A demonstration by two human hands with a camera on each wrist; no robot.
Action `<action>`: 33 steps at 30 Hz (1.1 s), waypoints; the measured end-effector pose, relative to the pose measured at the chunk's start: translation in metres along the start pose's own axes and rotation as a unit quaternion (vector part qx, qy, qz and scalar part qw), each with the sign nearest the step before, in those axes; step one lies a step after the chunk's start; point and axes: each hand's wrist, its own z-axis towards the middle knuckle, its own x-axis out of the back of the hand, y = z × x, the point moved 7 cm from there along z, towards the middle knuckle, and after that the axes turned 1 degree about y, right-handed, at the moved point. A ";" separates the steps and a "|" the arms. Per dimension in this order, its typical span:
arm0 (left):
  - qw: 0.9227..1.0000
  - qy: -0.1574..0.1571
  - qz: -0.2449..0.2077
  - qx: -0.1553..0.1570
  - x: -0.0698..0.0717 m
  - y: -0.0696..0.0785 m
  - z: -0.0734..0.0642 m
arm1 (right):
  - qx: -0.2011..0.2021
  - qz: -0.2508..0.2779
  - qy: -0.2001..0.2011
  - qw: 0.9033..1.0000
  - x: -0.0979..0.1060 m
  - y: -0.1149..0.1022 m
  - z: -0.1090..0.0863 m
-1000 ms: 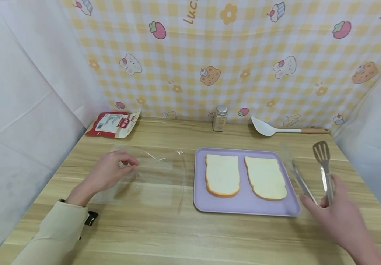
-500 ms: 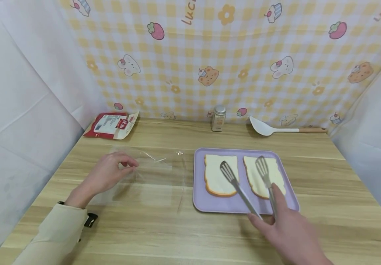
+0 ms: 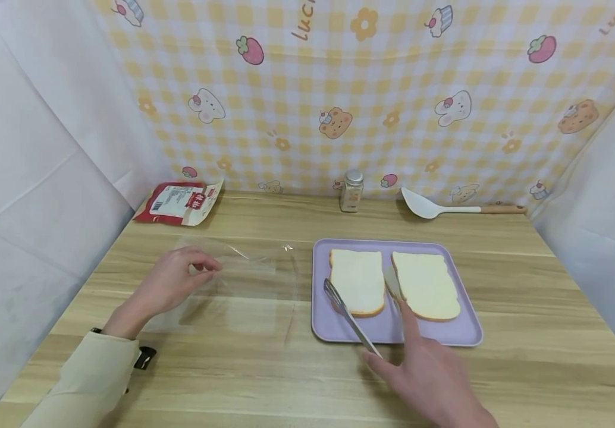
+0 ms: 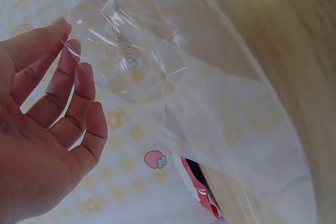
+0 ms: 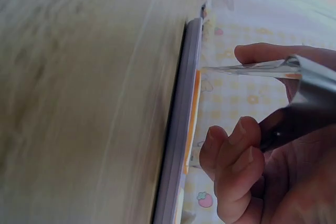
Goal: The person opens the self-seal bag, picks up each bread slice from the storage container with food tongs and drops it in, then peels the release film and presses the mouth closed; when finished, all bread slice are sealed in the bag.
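Note:
My right hand [image 3: 427, 374] grips metal tongs [image 3: 351, 321] with slotted ends, spread on either side of the left bread slice [image 3: 357, 279] on a lilac tray [image 3: 395, 334]. One tong arm lies by the slice's left edge, the other in the gap between the two slices. The right bread slice [image 3: 427, 286] lies beside it. In the right wrist view the tongs' bent end [image 5: 310, 93] sits in the curled fingers. My left hand [image 3: 170, 280] pinches the edge of a clear plastic bag [image 3: 254, 303] between thumb and fingertips; the left wrist view shows the thin film [image 4: 157, 61] stretching away from that pinch.
A red and white food packet [image 3: 179, 203] lies at the back left. Against the patterned cloth stand a small seasoning jar [image 3: 352, 191] and, to its right, a white spatula with a wooden handle [image 3: 430, 208]. White sheets hang on both sides.
My right hand has swung the tongs leftward from beyond the tray's right side, over the right slice, to the left slice. My left hand stays at the bag's edge.

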 end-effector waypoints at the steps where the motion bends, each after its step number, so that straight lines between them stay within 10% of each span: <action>1: 1.000 0.001 0.000 -0.001 0.000 0.000 0.000 | 0.001 -0.001 0.000 1.000 -0.001 -0.001 0.000; 33: 1.000 -0.003 0.001 0.000 -0.004 0.002 0.000 | 0.016 -0.024 -0.019 0.999 -0.004 -0.003 0.017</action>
